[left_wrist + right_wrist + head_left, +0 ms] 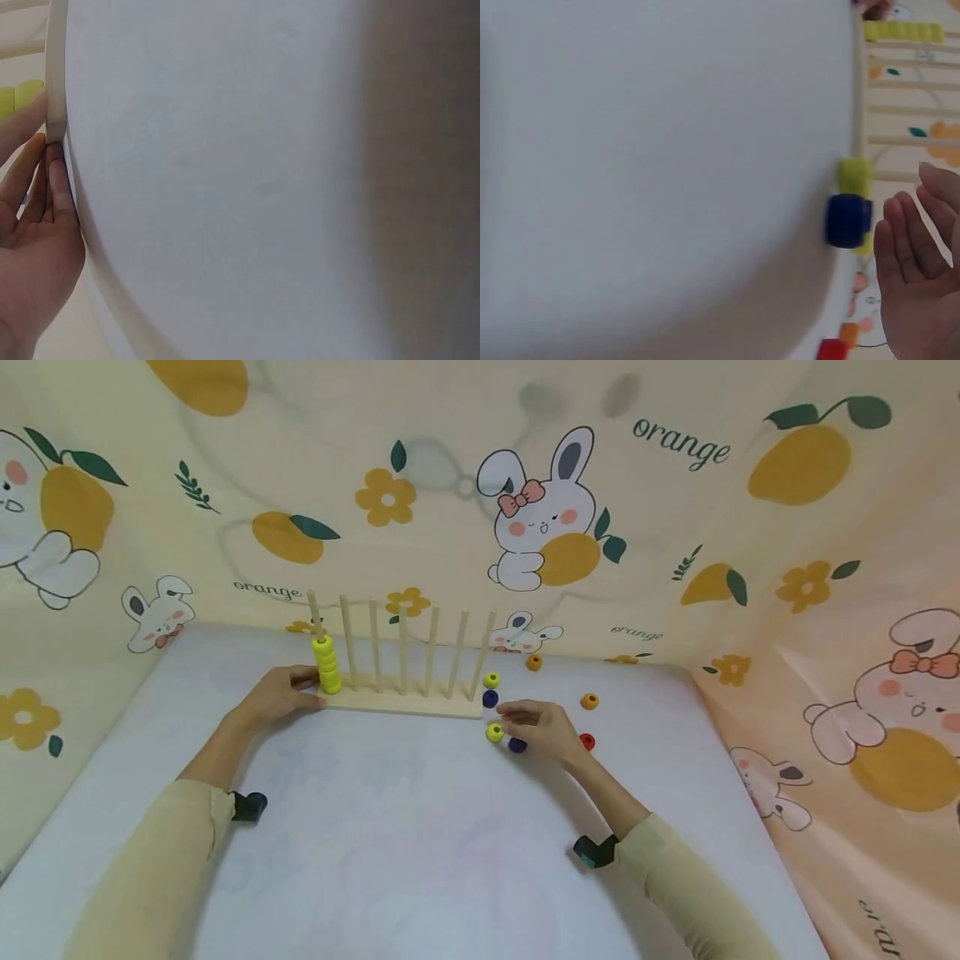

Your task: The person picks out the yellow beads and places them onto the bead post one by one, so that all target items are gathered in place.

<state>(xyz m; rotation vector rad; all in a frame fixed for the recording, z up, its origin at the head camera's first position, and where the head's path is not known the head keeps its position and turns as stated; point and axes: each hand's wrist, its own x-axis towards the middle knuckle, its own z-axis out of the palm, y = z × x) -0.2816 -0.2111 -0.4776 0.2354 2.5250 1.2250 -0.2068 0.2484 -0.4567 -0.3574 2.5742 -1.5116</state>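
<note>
A wooden rack (pixel 405 702) with a row of upright pegs stands at the back of the table. Yellow beads (pixel 327 666) are stacked on its leftmost peg. My left hand (pixel 281 693) grips the left end of the rack's base, fingers at the end face in the left wrist view. Over loose beads right of the rack hovers my right hand (pixel 543 727), fingers extended and apart from the dark blue bead (pixel 847 221) in the right wrist view. A yellow bead (pixel 494 732) lies by its fingertips, with another dark blue bead (pixel 490 698) behind.
Another yellow bead (pixel 491 680) lies near the rack's right end. Two orange beads, one farther back (pixel 534 662) and one to the right (pixel 590 701), and a red bead (pixel 588 741) lie beyond my right hand. A printed cloth (pixel 450 552) rises behind the table.
</note>
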